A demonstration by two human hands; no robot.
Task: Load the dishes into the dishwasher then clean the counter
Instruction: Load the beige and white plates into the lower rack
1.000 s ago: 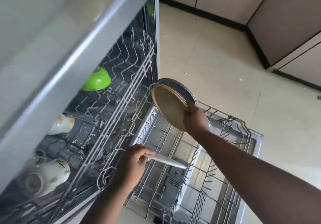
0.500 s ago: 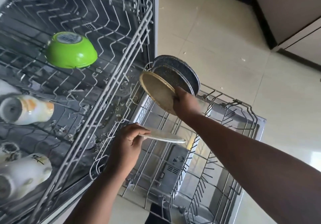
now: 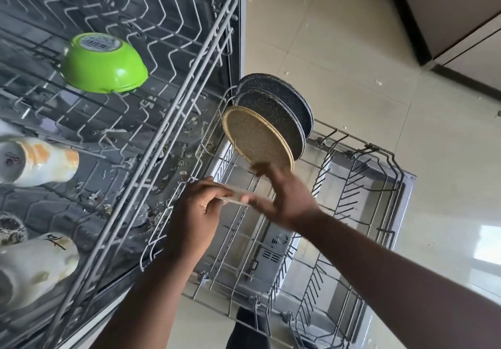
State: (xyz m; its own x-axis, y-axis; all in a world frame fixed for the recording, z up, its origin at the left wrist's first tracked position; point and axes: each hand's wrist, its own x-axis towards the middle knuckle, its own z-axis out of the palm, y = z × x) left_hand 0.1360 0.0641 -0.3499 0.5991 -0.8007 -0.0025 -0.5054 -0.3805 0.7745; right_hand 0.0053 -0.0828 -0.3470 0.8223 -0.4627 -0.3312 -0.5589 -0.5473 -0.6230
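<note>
Right hand point(image 3: 287, 199) has let go of tan plate point(image 3: 257, 138) (open); left hand point(image 3: 195, 213) grips pale plate point(image 3: 233, 199).

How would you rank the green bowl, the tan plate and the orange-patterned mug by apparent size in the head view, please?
1. tan plate and green bowl: they look alike in extent, so no order between them.
2. orange-patterned mug: smallest, though the frame edge cuts it.
The bowl and mug sit in the upper rack, nearer the camera, so true sizes stay unsure.
</note>
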